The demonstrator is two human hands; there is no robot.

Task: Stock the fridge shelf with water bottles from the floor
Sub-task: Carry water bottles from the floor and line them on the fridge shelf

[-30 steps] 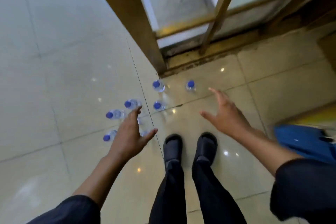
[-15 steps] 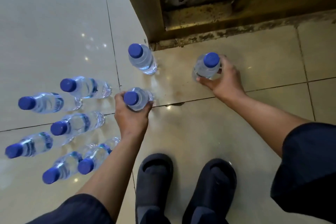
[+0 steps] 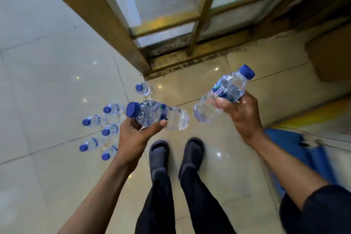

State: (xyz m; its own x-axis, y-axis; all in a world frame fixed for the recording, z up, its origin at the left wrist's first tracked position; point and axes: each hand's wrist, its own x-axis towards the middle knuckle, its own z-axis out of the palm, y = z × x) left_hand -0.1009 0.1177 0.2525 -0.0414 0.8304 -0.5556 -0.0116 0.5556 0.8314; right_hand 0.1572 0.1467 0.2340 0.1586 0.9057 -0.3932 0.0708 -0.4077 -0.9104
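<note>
- The glossy pale tiled floor (image 3: 57, 85) takes most of the view, and the brass-coloured metal frame with frosted glass panels (image 3: 165, 19) stands at the far side. No fridge shelf shows in the picture, so I judge that the stocking itself is not yet begun for these bottles; I cannot tell how many are already placed.
- The person stands upright in dark trousers and dark grey slippers (image 3: 176, 156), with both arms raised in front of the body.
- The left hand (image 3: 138, 133) has its grip closed round a clear plastic water bottle with a blue cap (image 3: 155, 114), which lies almost level, cap to the left.
- The right hand (image 3: 241, 110) has its grip closed round a second clear plastic water bottle with a blue cap (image 3: 224, 91), tilted with the cap up and to the far right.
- Both bottles are in the air above the floor, near each other but apart. Lifting is done; carrying and placing are left.
- Six more small clear bottles with blue caps (image 3: 95, 119) remain on the floor: five in a group at the left, and one (image 3: 142, 88) further, near the frame corner.
- Half a second before, both hands gripped these two bottles while they stood on the floor and the view was low and close; now the bottles are lifted and the view is higher.
</note>
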